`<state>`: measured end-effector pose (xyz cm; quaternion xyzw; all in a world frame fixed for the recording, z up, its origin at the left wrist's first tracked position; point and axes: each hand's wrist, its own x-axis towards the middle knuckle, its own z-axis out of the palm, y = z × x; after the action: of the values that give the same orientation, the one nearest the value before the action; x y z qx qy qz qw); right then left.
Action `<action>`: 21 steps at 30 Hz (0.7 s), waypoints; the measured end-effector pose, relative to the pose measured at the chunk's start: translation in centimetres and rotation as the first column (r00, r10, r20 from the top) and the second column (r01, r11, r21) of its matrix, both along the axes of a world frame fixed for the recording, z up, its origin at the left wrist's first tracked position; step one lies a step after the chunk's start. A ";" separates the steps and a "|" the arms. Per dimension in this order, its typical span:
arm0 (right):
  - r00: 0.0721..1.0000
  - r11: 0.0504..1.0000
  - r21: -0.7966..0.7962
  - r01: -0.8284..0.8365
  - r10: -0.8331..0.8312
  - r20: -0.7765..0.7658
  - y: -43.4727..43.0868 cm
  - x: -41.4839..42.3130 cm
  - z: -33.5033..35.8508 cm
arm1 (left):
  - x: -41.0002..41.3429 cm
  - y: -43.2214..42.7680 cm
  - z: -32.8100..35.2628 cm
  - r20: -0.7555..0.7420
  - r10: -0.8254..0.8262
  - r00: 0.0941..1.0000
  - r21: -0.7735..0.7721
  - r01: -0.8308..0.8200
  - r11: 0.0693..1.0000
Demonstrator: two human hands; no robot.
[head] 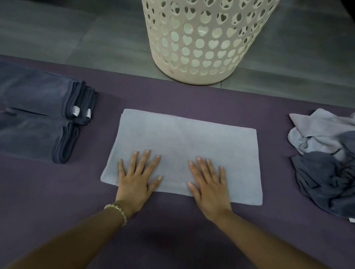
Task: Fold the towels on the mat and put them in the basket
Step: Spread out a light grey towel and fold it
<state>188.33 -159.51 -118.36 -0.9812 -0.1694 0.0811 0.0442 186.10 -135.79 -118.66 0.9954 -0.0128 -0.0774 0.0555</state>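
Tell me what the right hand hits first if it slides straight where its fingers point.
The right hand would cross the towel and bare mat, then probably meet the basket base.

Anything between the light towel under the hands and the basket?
Nothing visible. Only bare mat and a strip of floor lie between the light towel and the basket. Folded dark towels sit off to the left, the unfolded pile to the right.

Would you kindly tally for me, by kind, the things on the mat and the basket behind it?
Folded dark towel stacks: 2
Light grey towel, flat under the left hand and right hand: 1
Unfolded towel heap, towels inside uncountable: 1
Basket: 1
Total: 5
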 end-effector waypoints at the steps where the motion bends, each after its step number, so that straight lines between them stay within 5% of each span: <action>1: 1.000 1.000 -0.024 0.019 -0.019 0.003 -1.4 -0.1 0.0 | -0.1 0.9 0.0 -0.009 0.021 1.000 0.001 -0.021 1.000; 6: 0.984 0.984 -0.052 0.171 -0.173 -0.046 -8.4 -1.2 0.5 | -1.5 4.8 0.1 -0.018 0.105 0.994 -0.034 -0.106 0.994; 11: 0.963 0.968 -0.028 0.248 -0.249 -0.103 -10.1 -1.4 1.6 | -2.2 5.7 0.9 -0.063 0.335 0.940 -0.270 -0.339 0.901; 16: 0.968 0.953 0.182 0.240 -0.221 -0.123 -5.5 -0.7 3.4 | -1.3 6.2 2.8 -0.119 0.492 0.862 -0.536 -0.473 0.699; 21: 0.982 0.880 0.464 0.103 -0.017 -0.187 3.5 1.1 5.5 | 1.6 7.8 4.3 -0.472 0.505 0.723 -0.682 -0.662 0.310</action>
<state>189.45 -156.02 -112.82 -0.9346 -0.1487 0.1229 0.2988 187.75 -128.03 -114.31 0.7734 0.3195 -0.1210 0.5340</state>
